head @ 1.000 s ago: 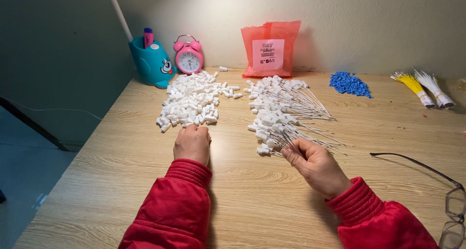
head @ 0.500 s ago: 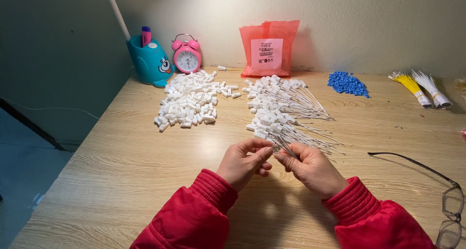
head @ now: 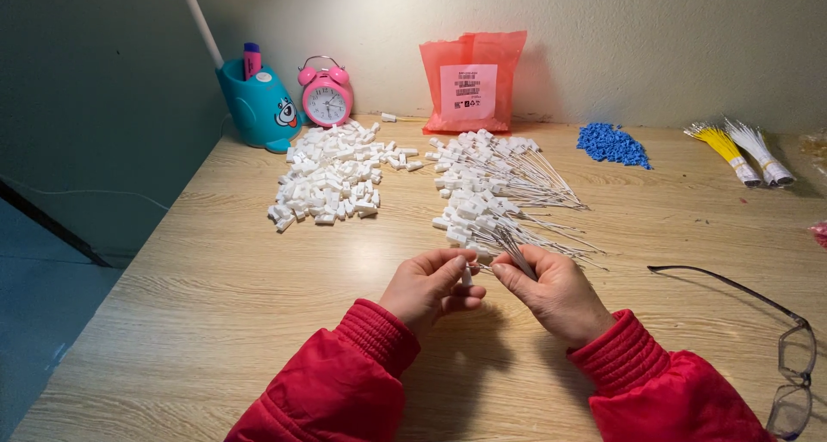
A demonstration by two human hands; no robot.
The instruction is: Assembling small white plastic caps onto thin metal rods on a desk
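My left hand (head: 428,285) pinches a small white plastic piece (head: 466,275) between thumb and fingers. My right hand (head: 551,289) holds a thin bundle of white wire ties (head: 511,246), their ends pointing up and left toward the white piece. Both hands meet low over the wooden table (head: 215,295), wrists in red sleeves. Just beyond the hands lies a pile of assembled white pieces with wire tails (head: 491,188). To its left sits a heap of loose white plastic pieces (head: 332,175).
A teal pen holder (head: 257,106), a pink alarm clock (head: 325,93) and a red bag (head: 472,80) stand along the back wall. Blue pellets (head: 612,143) and yellow and white tie bundles (head: 741,152) lie at back right. Eyeglasses (head: 788,356) rest at the right edge.
My left hand came back from the loose heap with a white piece and joined my right hand. The two hands now stay together in front of me.
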